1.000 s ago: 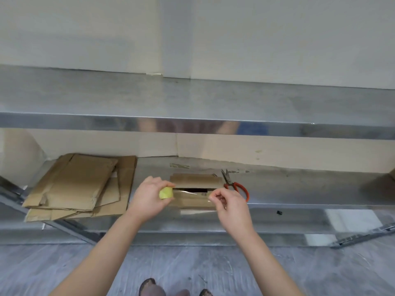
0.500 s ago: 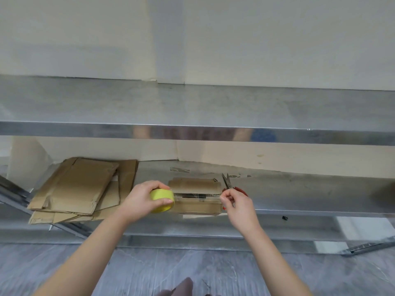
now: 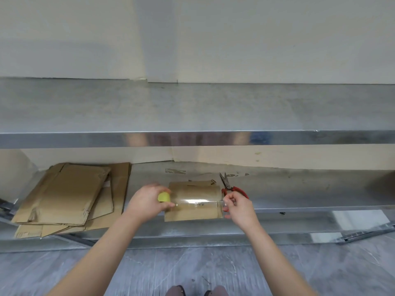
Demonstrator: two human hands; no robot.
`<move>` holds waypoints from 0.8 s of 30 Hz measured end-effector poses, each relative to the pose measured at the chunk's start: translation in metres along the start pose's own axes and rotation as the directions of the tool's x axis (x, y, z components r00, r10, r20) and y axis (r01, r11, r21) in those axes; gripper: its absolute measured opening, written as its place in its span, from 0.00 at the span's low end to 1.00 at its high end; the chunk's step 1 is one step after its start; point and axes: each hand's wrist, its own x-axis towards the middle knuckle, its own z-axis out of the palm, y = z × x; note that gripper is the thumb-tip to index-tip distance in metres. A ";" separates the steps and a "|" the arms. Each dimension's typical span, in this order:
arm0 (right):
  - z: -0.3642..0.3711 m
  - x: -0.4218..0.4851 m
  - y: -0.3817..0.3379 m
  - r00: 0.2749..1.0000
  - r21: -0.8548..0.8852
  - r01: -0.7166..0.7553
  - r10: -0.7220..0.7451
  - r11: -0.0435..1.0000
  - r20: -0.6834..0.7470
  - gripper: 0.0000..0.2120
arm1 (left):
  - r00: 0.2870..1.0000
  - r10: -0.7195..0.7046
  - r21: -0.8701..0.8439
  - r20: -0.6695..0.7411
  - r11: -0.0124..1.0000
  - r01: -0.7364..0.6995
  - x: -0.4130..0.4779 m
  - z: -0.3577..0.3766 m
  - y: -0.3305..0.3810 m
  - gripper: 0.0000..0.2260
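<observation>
Tape strip [image 3: 198, 202] runs left-right over one carton [image 3: 192, 215] at the front edge of the shelf [image 3: 299, 189]; left hand [image 3: 147, 202] grips one roll [image 3: 164, 197], right hand [image 3: 239, 208] pinches the strip's end.

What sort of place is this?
Likely a packing or storage room: metal shelving, flattened cartons stacked on it, and the left hand holding a tape roll while the right hand holds clear tape across a small carton.

Both bare forearms reach forward from the lower edge of the view, drawing slightly toward each other. The left hand [image 3: 147, 202] lies knuckles up, its fingers curled round a tape roll [image 3: 164, 197]. The right hand [image 3: 239, 208] is level with it and well apart, thumb and forefinger pinching the tape end [image 3: 221, 204], the other fingers loosely curled below. Both wrists look about straight.
</observation>
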 end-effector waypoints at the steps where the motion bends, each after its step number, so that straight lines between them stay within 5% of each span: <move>1: 0.003 0.001 0.002 0.999 0.038 -0.032 0.032 0.999 0.014 0.06 | 1.000 0.006 0.015 -0.004 1.000 -0.006 0.003 0.001 0.001 0.19; 8: 0.013 0.016 0.010 0.999 0.136 -0.051 0.052 0.989 -0.002 0.07 | 0.999 0.047 0.088 -0.017 0.995 -0.046 0.016 0.004 -0.002 0.18; 18: 0.024 0.034 0.014 0.994 0.295 -0.109 0.097 0.949 0.053 0.03 | 0.999 0.052 -0.182 0.010 0.982 -0.049 0.012 -0.007 -0.020 0.12; 24: 0.008 0.042 0.019 0.999 0.077 -0.038 0.037 0.996 0.011 0.05 | 0.998 0.036 -0.057 -0.060 0.998 -0.039 0.017 -0.003 -0.007 0.15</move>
